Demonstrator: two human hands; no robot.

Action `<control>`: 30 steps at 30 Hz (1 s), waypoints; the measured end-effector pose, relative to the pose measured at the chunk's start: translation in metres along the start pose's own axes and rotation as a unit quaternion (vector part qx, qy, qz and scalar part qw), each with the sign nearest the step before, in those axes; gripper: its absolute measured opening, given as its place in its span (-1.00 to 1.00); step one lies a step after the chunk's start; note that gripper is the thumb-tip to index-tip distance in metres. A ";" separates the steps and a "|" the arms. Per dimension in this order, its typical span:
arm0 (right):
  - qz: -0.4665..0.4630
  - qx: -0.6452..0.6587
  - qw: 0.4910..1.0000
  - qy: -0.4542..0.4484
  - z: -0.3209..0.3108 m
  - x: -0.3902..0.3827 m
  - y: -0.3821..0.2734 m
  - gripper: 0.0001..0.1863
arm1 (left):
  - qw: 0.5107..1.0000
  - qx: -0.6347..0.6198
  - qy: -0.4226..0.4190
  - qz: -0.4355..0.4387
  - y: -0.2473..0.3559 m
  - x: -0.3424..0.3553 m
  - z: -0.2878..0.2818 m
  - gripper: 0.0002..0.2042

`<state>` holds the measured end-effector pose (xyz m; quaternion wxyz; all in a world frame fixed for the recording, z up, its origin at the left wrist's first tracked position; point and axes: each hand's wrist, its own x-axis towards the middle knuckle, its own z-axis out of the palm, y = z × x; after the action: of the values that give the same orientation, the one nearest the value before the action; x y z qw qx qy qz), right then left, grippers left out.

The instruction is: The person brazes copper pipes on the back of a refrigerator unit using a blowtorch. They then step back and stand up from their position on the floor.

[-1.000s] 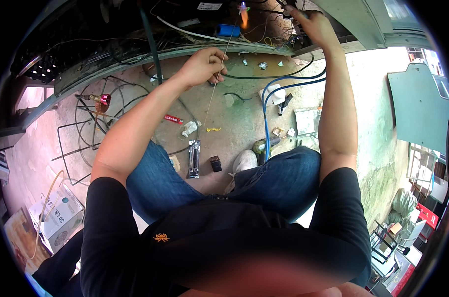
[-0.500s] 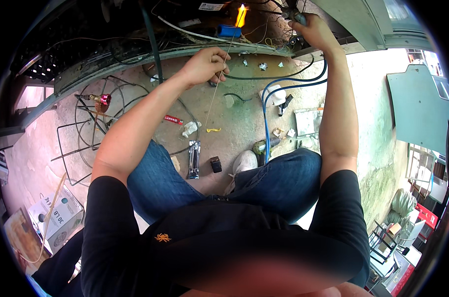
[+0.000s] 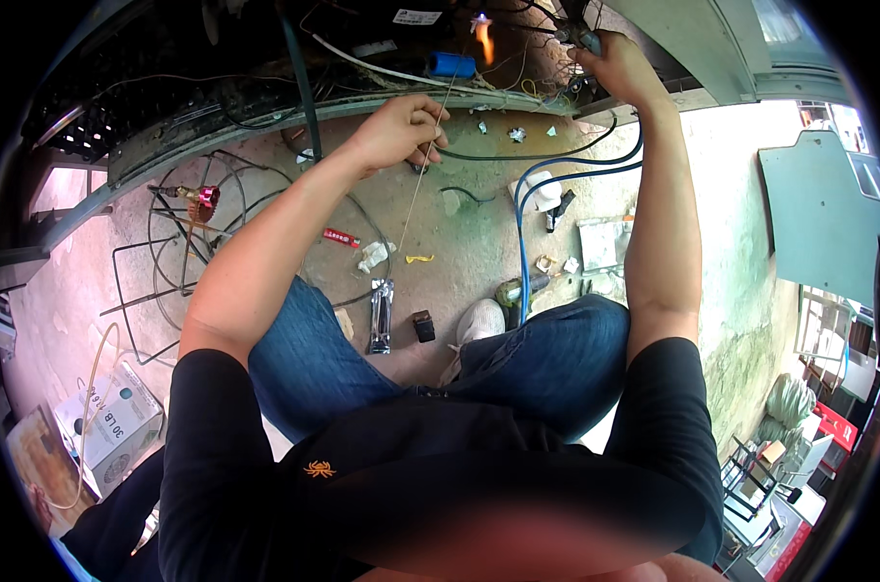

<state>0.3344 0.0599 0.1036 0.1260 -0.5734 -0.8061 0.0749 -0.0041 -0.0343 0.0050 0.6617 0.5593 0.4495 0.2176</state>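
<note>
My left hand (image 3: 406,134) is closed on a thin wire rod (image 3: 416,204) in front of the dark open machine housing (image 3: 236,58); the rod runs upward toward a small flame (image 3: 484,41) inside. A blue cylinder (image 3: 449,65) lies just below and left of the flame. My right hand (image 3: 614,63), at the housing's upper right, is wrapped round a greyish tool (image 3: 589,40) among black hoses and wires (image 3: 546,78); which part the flame comes from is hard to tell.
Blue hoses (image 3: 520,252) run down past my shoe (image 3: 481,322). Coiled hose and metal frame (image 3: 168,252), scraps, a silver packet (image 3: 382,315) and a black block (image 3: 422,325) lie on the floor. A white box (image 3: 110,427) stands left, a grey panel (image 3: 818,209) right.
The flame grew bright yellow half a second ago and is now smaller and orange. My right hand has shifted slightly down from a second ago; my left hand has barely moved.
</note>
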 end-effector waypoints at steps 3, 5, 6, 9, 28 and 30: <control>-0.001 -0.002 1.000 0.004 -0.002 -0.002 -0.003 -0.51 | 1.000 -0.007 0.000 -0.003 0.001 0.000 0.000 -0.67; 0.000 -0.012 1.000 0.003 -0.005 -0.003 -0.007 -0.51 | 1.000 -0.008 -0.003 -0.001 0.001 0.001 0.000 -0.67; 0.006 -0.013 1.000 0.000 -0.006 -0.003 -0.009 -0.52 | 1.000 -0.006 -0.005 0.001 0.000 0.002 -0.001 -0.67; 0.013 -0.007 1.000 0.001 -0.009 -0.004 -0.015 -0.53 | 1.000 -0.007 -0.005 0.005 -0.002 0.003 -0.001 -0.67; 0.009 -0.046 0.999 -0.022 -0.009 -0.002 -0.017 -0.59 | 1.000 0.001 -0.005 0.002 0.000 0.002 -0.001 -0.67; 0.024 -0.057 0.997 -0.037 -0.011 -0.002 -0.018 -0.59 | 1.000 0.000 -0.006 0.004 0.001 0.002 0.000 -0.67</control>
<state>0.3219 0.0515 0.1191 0.0614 -0.5957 -0.7992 0.0527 -0.0031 -0.0325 0.0055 0.6636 0.5621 0.4433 0.2170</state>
